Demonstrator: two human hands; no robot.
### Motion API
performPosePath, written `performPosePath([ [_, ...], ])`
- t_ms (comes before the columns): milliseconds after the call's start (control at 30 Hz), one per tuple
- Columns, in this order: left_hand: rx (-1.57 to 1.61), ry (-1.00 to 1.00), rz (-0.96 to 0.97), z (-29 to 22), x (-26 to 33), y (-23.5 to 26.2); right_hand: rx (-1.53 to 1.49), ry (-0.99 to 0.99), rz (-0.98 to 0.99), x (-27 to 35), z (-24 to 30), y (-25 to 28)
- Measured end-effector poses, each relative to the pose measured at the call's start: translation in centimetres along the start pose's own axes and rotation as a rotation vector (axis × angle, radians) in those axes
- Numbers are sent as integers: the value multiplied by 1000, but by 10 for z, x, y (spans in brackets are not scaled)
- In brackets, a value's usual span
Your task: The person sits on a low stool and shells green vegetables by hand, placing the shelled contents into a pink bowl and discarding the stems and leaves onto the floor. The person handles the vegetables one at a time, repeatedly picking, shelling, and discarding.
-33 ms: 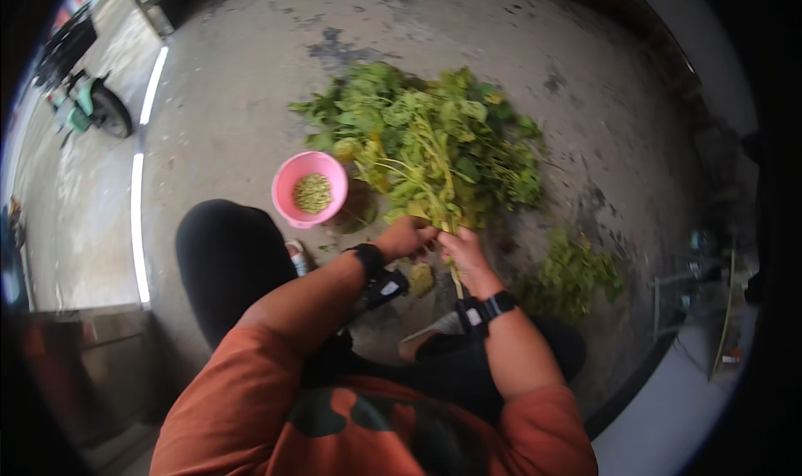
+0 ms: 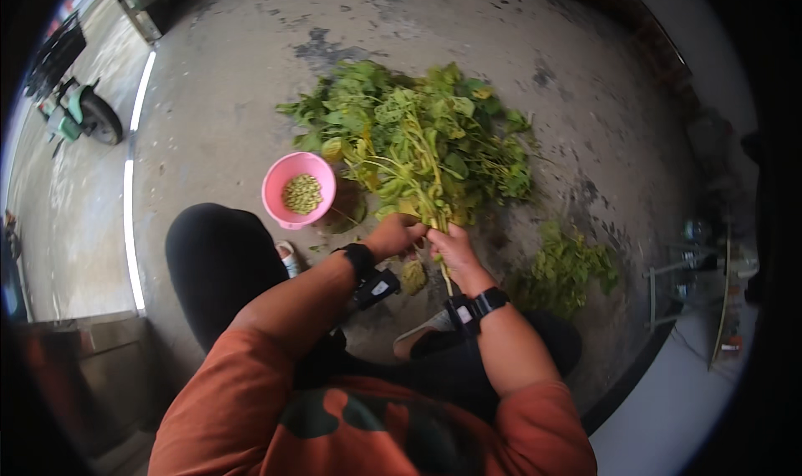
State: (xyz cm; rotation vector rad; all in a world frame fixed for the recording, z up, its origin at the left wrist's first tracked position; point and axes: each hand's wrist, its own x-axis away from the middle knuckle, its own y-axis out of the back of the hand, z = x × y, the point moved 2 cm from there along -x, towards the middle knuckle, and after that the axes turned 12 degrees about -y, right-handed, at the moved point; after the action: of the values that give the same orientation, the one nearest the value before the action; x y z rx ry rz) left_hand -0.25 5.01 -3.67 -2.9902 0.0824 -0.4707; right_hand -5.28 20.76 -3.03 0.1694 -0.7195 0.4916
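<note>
A leafy green bean plant [image 2: 430,162] stretches away from me, its bare stalk [image 2: 446,280] pointing back toward my lap. My right hand [image 2: 457,250] is closed round this stalk near its lower end. Right beside it, my left hand [image 2: 394,235] is closed in a pinch against the stalk; what its fingertips grip is hidden. More cut plants [image 2: 359,100] lie heaped on the floor beyond. Left of the heap stands a pink plastic basin [image 2: 271,193], with pale green beans or pods [image 2: 302,193] in its bottom.
A smaller pile of greenery [image 2: 570,267] lies to the right. Between my feet is a small yellow-green clump [image 2: 413,277]. My bent left knee [image 2: 213,263] rises near the basin. A glass-topped stand [image 2: 689,267] is at far right, a green two-wheeler [image 2: 83,112] at far left.
The whole scene sits slightly further left in the view. Both hands stay at the same stretch of stalk, with only a slight shift of the fingers.
</note>
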Motion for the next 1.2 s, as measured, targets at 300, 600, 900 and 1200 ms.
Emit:
performPosePath([
  [300,54,131,-119,7,-7,-3,-57,-6,159,15,15,-5],
  [600,169,113,-116,8,2,3,-257,-183,206,4,14,18],
  [900,306,191,15,25,-6,-5,-50,-182,224,6,11,16],
  [1200,26,121,27,16,-7,-5,-45,-163,63,-7,5,30],
])
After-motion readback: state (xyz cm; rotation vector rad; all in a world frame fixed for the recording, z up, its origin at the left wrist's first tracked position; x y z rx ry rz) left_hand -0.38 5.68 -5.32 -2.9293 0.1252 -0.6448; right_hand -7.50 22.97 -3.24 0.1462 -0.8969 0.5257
